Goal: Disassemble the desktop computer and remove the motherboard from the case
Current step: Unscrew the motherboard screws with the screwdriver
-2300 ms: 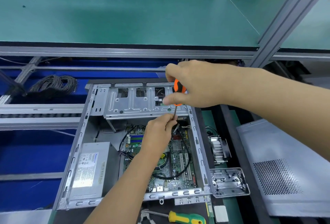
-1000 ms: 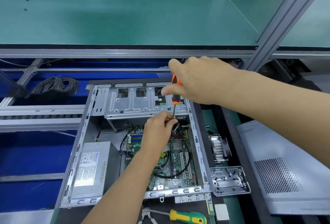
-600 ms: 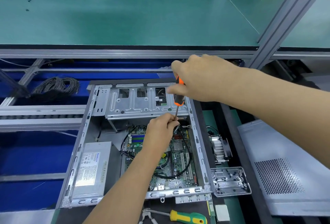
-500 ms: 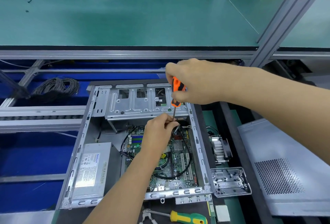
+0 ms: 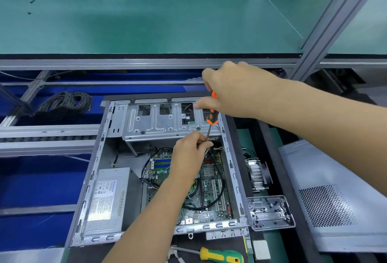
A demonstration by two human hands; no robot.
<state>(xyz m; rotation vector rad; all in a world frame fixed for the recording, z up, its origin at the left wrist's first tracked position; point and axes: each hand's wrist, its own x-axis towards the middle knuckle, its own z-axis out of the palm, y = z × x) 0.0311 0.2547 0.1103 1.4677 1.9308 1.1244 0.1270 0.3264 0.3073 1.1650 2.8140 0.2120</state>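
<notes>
The orange screwdriver (image 5: 212, 116) is held by the right hand (image 5: 236, 93), with the fingers curled tight round its handle. Its thin metal shaft is pinched low down by the fingertips of the left hand (image 5: 189, 156), so the tip is kept steady. The tip itself is hidden behind that hand, so the screw cannot be seen.

The tool is pointed down into the far right corner of the case (image 5: 90, 181), just below the metal drive cage (image 5: 155, 122). The motherboard (image 5: 211, 187) is lying flat on the floor of the case, beside the grey power supply (image 5: 106, 197). A black cable (image 5: 219, 195) is looped over the board.

The board is likely to be light and stiff, but easy to hurt. It should be held by its bare edges, not by the small parts or slots. It should be lifted flat and slowly, once the screws and cables are out.

Outside the case, a fan with metal fins (image 5: 258, 175) and a small metal tray (image 5: 270, 212) are set down on the right. A yellow and green screwdriver (image 5: 219, 257) is lying in front.
</notes>
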